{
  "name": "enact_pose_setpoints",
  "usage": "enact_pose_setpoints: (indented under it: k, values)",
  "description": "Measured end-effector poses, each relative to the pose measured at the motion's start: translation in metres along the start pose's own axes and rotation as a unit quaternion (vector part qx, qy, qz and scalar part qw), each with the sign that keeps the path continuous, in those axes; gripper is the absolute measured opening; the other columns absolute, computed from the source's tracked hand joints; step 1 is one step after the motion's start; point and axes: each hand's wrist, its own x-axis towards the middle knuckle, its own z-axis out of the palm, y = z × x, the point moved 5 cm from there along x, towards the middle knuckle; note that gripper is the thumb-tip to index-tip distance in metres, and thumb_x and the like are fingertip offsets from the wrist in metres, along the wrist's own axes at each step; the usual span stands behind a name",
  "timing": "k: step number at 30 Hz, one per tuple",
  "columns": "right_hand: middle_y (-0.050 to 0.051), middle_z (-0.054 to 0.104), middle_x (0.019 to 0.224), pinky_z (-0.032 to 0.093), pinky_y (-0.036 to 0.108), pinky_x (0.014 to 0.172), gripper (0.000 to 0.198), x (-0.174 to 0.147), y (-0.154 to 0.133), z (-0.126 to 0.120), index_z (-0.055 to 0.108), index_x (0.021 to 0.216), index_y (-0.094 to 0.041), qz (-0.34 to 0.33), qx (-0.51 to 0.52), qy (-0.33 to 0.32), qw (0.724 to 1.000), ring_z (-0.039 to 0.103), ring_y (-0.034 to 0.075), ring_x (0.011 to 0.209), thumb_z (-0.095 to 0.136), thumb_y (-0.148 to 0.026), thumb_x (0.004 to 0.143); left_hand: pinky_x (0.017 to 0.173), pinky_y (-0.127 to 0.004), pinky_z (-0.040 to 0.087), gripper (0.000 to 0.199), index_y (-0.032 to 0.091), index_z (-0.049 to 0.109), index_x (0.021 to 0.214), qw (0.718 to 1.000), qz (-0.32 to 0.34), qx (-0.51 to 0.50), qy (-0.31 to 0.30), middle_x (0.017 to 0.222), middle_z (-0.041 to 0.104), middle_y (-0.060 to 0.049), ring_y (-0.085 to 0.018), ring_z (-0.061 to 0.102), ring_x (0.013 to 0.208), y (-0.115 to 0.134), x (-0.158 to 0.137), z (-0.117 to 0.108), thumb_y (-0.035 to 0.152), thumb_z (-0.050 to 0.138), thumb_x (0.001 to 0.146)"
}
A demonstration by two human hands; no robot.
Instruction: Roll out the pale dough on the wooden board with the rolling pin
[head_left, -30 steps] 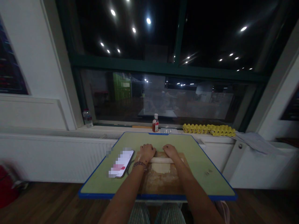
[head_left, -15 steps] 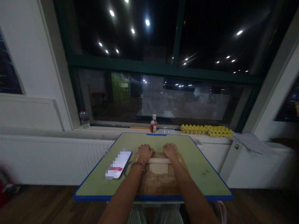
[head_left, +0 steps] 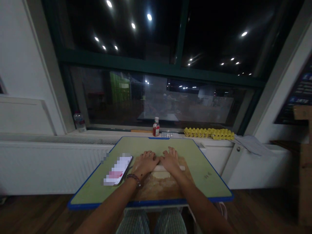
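Observation:
A pale rolling pin point(head_left: 159, 168) lies crosswise over a flat sheet of dough point(head_left: 161, 175) on a wooden board point(head_left: 165, 191). My left hand point(head_left: 147, 162) rests palm-down on the pin's left part, fingers stretched forward and slightly apart. On its right part lies my right hand point(head_left: 170, 160), also flat with the fingers extended. The thumbs nearly meet above the middle of the pin. Both palms hide much of the pin; a short length shows between them and its right end sticks out. The dough's near edge shows below the pin.
The board sits on a green folding table point(head_left: 85, 195) with a blue rim. A phone point(head_left: 119, 170) lies left of the board. On the windowsill stand a small red-labelled bottle point(head_left: 156, 127), a yellow egg tray point(head_left: 207, 133) and a water bottle point(head_left: 79, 122). Papers point(head_left: 252, 144) lie at right.
My hands have come closer together on the rolling pin, and their curled fingers have straightened out. Less of the dough shows below the pin. The view has shifted slightly right.

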Motion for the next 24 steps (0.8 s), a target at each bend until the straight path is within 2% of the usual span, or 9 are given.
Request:
enact_pose_setpoints:
  k: [3, 8, 11, 15, 24]
  values:
    - [0.017, 0.045, 0.146, 0.018, 0.042, 0.111, 0.041, -0.006, -0.004, -0.004, 0.065, 0.120, -0.015, -0.010, -0.002, -0.016, 1.000, 0.033, 0.031, 0.136, 0.045, -0.037, 0.092, 0.101, -0.044, 0.035, 0.035, 0.026, 0.065, 0.109, 1.000, 0.014, -0.003, -0.006, 0.129, 0.059, -0.008, -0.029, 0.046, 0.124, 0.002, -0.005, -0.001, 0.042, 0.038, 0.095]
    - [0.018, 0.054, 0.136, 0.022, 0.042, 0.109, 0.040, 0.001, -0.004, -0.006, 0.066, 0.116, -0.012, -0.004, 0.015, -0.016, 1.000, 0.037, 0.032, 0.132, 0.047, -0.036, 0.091, 0.100, -0.044, 0.036, 0.040, 0.022, 0.062, 0.116, 0.999, -0.034, -0.030, 0.006, 0.130, 0.059, -0.011, -0.031, 0.046, 0.124, -0.005, 0.008, 0.005, 0.046, 0.043, 0.092]
    - [0.017, 0.062, 0.125, 0.028, 0.039, 0.105, 0.036, 0.012, -0.002, -0.006, 0.068, 0.113, -0.012, 0.003, 0.039, -0.007, 0.999, 0.043, 0.030, 0.126, 0.048, -0.032, 0.090, 0.098, -0.041, 0.037, 0.037, 0.018, 0.062, 0.114, 0.997, -0.061, -0.033, 0.036, 0.125, 0.062, -0.012, -0.030, 0.049, 0.121, -0.009, 0.019, 0.005, 0.041, 0.046, 0.090]
    - [0.014, 0.068, 0.114, 0.033, 0.032, 0.099, 0.032, 0.026, 0.001, -0.008, 0.070, 0.109, -0.013, -0.008, 0.071, 0.021, 0.997, 0.049, 0.025, 0.119, 0.046, -0.024, 0.090, 0.098, -0.039, 0.037, 0.032, 0.016, 0.064, 0.109, 0.994, -0.065, -0.032, 0.082, 0.121, 0.065, -0.012, -0.027, 0.051, 0.117, -0.013, 0.030, 0.002, 0.032, 0.046, 0.088]
    - [0.012, 0.072, 0.111, 0.039, 0.021, 0.090, 0.032, 0.044, 0.012, 0.009, 0.071, 0.108, -0.010, 0.034, 0.102, -0.036, 0.994, 0.064, 0.018, 0.104, 0.043, -0.018, 0.093, 0.097, -0.039, 0.040, 0.033, 0.015, 0.069, 0.101, 0.994, -0.090, -0.042, 0.043, 0.116, 0.068, -0.012, -0.029, 0.055, 0.115, -0.018, 0.036, 0.003, 0.033, 0.046, 0.087]
